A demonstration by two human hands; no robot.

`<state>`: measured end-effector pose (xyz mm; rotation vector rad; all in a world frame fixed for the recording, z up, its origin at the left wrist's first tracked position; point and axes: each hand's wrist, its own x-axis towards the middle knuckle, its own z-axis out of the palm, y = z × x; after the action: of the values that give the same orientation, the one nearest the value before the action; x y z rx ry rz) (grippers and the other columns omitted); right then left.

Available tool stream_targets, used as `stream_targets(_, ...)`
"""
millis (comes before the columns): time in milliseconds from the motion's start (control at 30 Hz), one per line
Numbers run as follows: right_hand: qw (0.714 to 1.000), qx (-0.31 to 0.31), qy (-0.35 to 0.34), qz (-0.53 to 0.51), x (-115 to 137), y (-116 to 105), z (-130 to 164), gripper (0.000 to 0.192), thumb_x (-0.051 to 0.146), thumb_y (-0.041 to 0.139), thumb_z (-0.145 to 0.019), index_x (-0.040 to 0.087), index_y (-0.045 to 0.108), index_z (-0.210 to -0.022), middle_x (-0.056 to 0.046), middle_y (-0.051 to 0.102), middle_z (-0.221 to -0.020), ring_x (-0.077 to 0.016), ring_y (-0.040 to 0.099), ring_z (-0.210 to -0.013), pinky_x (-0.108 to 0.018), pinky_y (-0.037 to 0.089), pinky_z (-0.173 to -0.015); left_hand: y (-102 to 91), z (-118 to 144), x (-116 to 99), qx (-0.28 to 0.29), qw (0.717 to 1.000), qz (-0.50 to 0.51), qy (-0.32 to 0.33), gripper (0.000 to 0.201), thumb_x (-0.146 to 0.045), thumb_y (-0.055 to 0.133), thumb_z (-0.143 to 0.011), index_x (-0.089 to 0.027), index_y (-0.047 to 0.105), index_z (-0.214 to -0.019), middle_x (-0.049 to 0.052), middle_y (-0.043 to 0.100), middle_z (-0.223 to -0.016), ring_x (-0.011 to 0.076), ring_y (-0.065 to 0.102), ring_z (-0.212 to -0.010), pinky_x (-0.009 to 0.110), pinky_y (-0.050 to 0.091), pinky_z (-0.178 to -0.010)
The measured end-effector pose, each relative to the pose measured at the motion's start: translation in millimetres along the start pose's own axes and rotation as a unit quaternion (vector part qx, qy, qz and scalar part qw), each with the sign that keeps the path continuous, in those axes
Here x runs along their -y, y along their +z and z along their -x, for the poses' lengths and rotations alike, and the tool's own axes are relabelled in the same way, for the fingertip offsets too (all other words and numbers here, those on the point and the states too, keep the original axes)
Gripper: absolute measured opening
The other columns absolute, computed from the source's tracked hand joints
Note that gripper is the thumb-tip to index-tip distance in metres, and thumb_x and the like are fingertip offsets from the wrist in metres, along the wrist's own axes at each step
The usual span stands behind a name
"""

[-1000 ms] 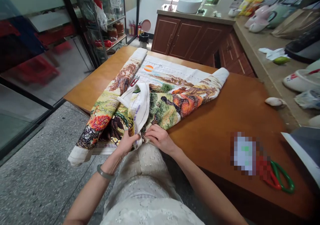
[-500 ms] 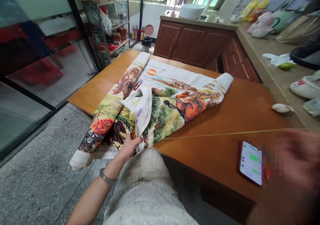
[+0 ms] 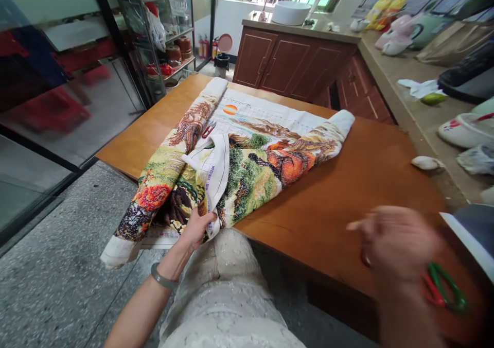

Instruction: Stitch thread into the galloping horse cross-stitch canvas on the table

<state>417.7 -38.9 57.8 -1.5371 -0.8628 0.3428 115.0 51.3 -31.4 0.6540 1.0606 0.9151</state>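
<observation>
Pinching the near folded edge of the embroidered cloth (image 3: 247,168) spread on the wooden table (image 3: 347,204), the left hand (image 3: 198,227) reaches up from the lap, while the blurred right hand (image 3: 397,242) hovers raised, its grip unreadable, beside green-and-red scissors (image 3: 443,286).

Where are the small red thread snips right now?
In the head view the red thread snips lie on the embroidered cloth, toward the far left of the wooden table, beyond the left hand gripping the cloth's near edge.
</observation>
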Motion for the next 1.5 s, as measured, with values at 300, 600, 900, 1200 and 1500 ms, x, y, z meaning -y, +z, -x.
stream_targets(300, 0.922, 0.382, -0.029, 0.046, -22.9, 126.3, 99.1, 0.016, 0.027, 0.050, -0.092, 0.019, 0.061, -0.082, -0.003, 0.060, -0.072, -0.0151, 0.057, -0.064, -0.027, 0.045, -0.059, 1.8, 0.2, -2.1, -0.009, 1.000, 0.004, -0.002, 0.041, -0.014, 0.065, -0.054, -0.015, 0.064, -0.095, 0.003, 0.069, -0.081, 0.0147, 0.060, -0.070, 0.025, 0.047, -0.069)
stream_targets(600, 0.861, 0.383, -0.261, 0.209, -20.4, 137.8, 71.6, 0.022, 0.016, 0.048, -0.094, 0.018, 0.066, -0.082, -0.003, 0.049, -0.076, -0.0125, 0.047, -0.068, -0.022, 0.037, -0.061, -1.8, -2.8, -0.5, 0.026, 1.000, -0.003, -0.009, 0.024, -0.013, 0.063, -0.058, -0.014, 0.064, -0.082, 0.004, 0.066, -0.079, 0.0128, 0.056, -0.064, 0.026, 0.047, -0.065)
stream_targets(900, 0.781, 0.444, -0.372, 0.233, -17.8, 145.9, 48.4, 0.023, 0.005, 0.048, -0.088, 0.017, 0.062, -0.074, 0.000, 0.042, -0.072, -0.0123, 0.038, -0.066, -0.022, 0.028, -0.058, -0.4, -1.9, -4.2, 0.019, 0.999, 0.001, -0.032, 0.039, -0.014, 0.062, -0.056, -0.012, 0.063, -0.095, 0.002, 0.067, -0.074, 0.0130, 0.057, -0.060, 0.025, 0.045, -0.060)
stream_targets(1200, 0.786, 0.442, -0.375, 0.215, -20.4, 146.2, 47.7, 0.024, 0.004, 0.048, -0.088, 0.017, 0.063, -0.074, 0.000, 0.041, -0.070, -0.0128, 0.037, -0.065, -0.022, 0.028, -0.057, -0.6, -2.8, -4.0, 0.009, 0.999, -0.003, -0.037, 0.036, -0.014, 0.063, -0.054, -0.013, 0.064, -0.090, 0.001, 0.065, -0.071, 0.0117, 0.054, -0.058, 0.024, 0.044, -0.058)
stream_targets(1500, 0.770, 0.440, -0.393, 0.244, -15.6, 146.7, 49.3, 0.021, 0.003, 0.052, -0.085, 0.016, 0.058, -0.069, -0.001, 0.043, -0.071, -0.0131, 0.038, -0.067, -0.024, 0.027, -0.058, -0.1, -2.1, -4.1, 0.012, 0.999, -0.002, -0.031, 0.035, -0.014, 0.062, -0.054, -0.013, 0.063, -0.089, 0.000, 0.064, -0.071, 0.0112, 0.054, -0.058, 0.023, 0.043, -0.058)
